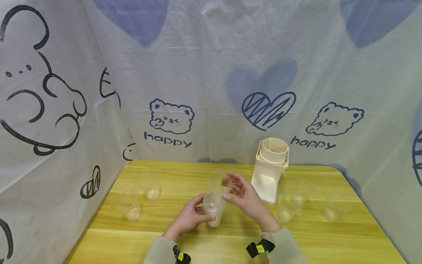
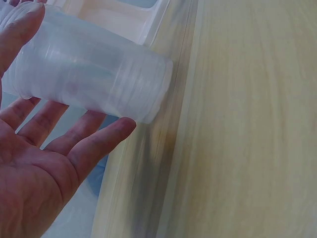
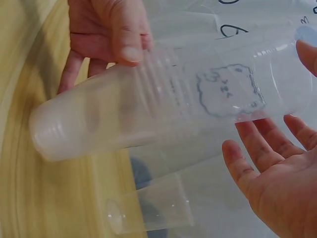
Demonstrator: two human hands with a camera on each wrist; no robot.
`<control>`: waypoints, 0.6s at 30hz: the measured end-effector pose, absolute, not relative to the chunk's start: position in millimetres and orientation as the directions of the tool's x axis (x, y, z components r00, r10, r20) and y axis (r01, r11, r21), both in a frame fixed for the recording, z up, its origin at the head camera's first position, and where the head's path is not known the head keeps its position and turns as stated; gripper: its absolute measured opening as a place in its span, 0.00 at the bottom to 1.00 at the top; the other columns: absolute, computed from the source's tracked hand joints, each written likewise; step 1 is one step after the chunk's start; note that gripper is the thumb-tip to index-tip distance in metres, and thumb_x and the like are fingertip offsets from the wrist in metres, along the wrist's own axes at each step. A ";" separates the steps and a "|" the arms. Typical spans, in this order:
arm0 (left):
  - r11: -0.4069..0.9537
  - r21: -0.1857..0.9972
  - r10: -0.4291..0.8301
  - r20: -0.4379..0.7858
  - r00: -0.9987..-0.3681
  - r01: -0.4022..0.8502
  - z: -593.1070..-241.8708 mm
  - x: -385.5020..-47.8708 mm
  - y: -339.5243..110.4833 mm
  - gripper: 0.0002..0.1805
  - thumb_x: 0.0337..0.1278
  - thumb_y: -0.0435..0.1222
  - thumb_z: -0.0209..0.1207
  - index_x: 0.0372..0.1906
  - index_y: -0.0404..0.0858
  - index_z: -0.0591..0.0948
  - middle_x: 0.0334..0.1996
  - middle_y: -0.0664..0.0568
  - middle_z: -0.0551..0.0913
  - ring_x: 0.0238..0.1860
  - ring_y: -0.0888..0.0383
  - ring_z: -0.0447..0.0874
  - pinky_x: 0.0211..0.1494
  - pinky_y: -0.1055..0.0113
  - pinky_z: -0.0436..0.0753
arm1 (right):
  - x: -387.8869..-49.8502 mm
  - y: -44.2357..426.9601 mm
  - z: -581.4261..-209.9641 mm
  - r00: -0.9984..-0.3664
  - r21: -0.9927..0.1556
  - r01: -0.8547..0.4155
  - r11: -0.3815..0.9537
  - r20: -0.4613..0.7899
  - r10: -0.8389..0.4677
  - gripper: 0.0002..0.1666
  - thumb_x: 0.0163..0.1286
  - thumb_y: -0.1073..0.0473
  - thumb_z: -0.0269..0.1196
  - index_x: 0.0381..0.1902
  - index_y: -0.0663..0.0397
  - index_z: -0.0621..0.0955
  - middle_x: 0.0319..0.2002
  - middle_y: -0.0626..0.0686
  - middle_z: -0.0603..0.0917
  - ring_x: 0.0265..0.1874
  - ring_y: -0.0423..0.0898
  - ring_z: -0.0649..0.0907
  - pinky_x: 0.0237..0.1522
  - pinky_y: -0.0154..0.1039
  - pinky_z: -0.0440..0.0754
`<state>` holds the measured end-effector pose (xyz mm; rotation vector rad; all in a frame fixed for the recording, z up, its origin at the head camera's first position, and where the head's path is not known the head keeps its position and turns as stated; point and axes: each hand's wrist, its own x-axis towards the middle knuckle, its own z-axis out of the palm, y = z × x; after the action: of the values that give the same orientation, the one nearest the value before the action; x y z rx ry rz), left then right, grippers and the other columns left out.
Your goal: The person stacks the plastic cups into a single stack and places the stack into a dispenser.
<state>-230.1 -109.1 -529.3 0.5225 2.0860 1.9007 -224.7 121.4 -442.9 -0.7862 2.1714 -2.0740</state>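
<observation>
A stack of nested clear plastic cups (image 1: 215,209) stands low over the table's middle, held by my left hand (image 1: 190,217). In the left wrist view, the thumb lies on one side of the stack (image 2: 94,69) and the fingers on the other. A single clear plastic cup (image 1: 217,182) rises from the top of the stack. My right hand (image 1: 245,198) holds this cup between thumb and fingers. The right wrist view shows the upper cup (image 3: 228,89) in line with the stack (image 3: 84,114); whether its base is still inside the stack, I cannot tell.
A cream holder with a round tube (image 1: 275,150) stands at the back, right of centre. Two single clear cups (image 1: 133,212) are on the table's left side. Several more clear cups (image 1: 286,212) stand on the right. A printed curtain (image 1: 204,91) hangs behind the wooden table (image 1: 132,242).
</observation>
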 end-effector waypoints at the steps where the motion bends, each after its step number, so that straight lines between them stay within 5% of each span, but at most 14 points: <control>1: 0.073 0.994 0.437 0.043 -0.899 0.083 -529.0 -229.9 -108.9 0.41 0.50 0.35 0.73 0.70 0.39 0.68 0.62 0.42 0.74 0.57 0.42 0.78 0.55 0.55 0.80 | -225.3 120.9 -444.9 -0.870 -0.944 -0.330 -0.015 0.310 -0.383 0.38 0.64 0.68 0.67 0.68 0.65 0.63 0.59 0.65 0.74 0.60 0.62 0.74 0.60 0.57 0.72; 18: 0.096 0.991 0.430 0.046 -0.902 0.096 -529.0 -228.4 -110.0 0.40 0.51 0.35 0.72 0.70 0.39 0.68 0.61 0.41 0.74 0.56 0.42 0.78 0.54 0.55 0.81 | -228.7 119.5 -470.5 -0.875 -0.928 -0.318 0.194 0.209 -0.436 0.38 0.66 0.62 0.68 0.70 0.63 0.66 0.66 0.62 0.71 0.66 0.58 0.70 0.65 0.56 0.68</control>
<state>-228.4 -110.0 -529.0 0.5244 2.1195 1.8829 -228.7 119.5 -470.5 -0.7451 2.3479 -1.7829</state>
